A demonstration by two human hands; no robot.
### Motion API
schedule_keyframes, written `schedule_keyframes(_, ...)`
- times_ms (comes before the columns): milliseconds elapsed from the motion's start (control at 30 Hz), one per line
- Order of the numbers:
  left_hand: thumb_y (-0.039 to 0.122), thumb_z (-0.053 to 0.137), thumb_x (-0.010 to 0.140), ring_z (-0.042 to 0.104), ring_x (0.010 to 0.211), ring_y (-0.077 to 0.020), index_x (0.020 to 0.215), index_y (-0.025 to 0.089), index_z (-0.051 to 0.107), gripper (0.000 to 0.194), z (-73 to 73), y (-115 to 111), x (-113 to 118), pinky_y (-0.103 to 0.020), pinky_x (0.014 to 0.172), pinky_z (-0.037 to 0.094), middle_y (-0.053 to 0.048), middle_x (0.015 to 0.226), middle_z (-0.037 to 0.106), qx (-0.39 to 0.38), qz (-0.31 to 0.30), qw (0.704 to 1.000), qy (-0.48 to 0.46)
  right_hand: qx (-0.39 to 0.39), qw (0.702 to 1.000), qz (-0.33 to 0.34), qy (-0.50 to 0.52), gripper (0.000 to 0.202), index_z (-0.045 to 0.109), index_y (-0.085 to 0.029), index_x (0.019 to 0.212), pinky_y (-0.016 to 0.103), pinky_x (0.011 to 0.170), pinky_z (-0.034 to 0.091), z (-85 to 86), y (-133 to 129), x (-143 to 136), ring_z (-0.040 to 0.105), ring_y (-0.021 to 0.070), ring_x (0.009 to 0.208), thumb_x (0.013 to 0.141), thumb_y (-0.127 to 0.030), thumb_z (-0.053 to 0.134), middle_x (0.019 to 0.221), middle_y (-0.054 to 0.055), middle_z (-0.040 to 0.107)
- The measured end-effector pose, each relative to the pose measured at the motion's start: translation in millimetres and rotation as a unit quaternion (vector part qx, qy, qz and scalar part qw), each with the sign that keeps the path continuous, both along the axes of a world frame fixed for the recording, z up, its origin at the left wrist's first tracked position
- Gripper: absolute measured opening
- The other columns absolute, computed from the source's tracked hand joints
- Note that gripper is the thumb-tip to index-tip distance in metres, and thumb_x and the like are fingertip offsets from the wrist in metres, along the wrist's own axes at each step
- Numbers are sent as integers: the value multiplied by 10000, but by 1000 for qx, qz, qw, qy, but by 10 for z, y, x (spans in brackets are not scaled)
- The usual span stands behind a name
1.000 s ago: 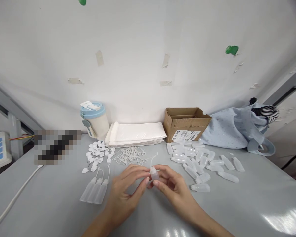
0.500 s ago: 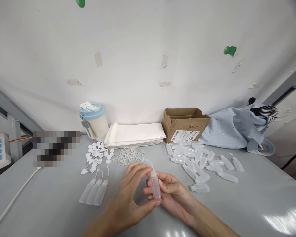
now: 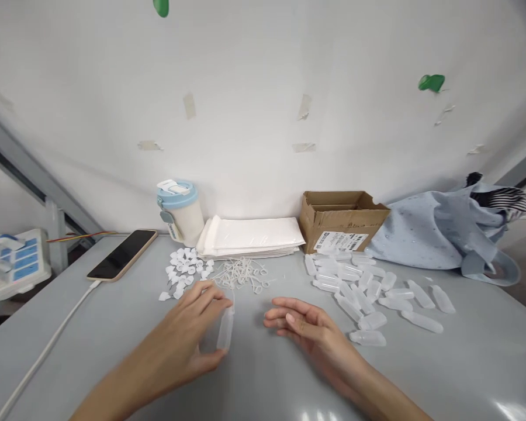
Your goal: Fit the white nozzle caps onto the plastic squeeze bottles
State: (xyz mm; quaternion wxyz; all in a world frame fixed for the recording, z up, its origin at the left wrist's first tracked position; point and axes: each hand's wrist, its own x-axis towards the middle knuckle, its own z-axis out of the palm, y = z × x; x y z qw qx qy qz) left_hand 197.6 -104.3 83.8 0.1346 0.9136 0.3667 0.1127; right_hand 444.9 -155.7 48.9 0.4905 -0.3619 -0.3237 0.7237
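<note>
While my left hand (image 3: 186,324) pinches a bottle (image 3: 225,331), strap (image 3: 234,297) apparently fitted, nearer me and left of the box (image 3: 339,222), my empty right hand (image 3: 309,327) curls loosely, fingers apart. Bare bottles (image 3: 374,290) lie before the box; loose straps (image 3: 241,272) and caps (image 3: 191,271) sit unused left of it.

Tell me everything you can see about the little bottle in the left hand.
The bottle is slim, whitish and translucent, looking like plastic, with a narrower neck and a thin pale strand at the top. It stands nearly upright, tilted slightly rightward at the top. The left hand holds it by its ends, thumb low, fingers near the neck. Whether it touches the table is unclear.
</note>
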Motion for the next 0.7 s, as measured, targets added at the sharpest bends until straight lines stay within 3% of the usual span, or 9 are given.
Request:
schedule_keyframes(167,228,635,726,404,1139,-269,1116,265,554,400,23,32,-238,-402,941,418,-39,1143,520,-73,22,995,63,0,1000,0,-30,235,684,-190,1041,368,903,392,20,5,38,645,227,997,825,-281,688,1035,88,728)
schedule_keyframes(700,176,605,670,429,1055,-254,1076,241,576,413,-41,71,-319,-385,897,425,-47,1092,503,-88,27,993,70,-6,998,-20,-53,185,715,-201,992,336,872,403,34,19,47,623,200,928,830,-282,679,978,64,720)
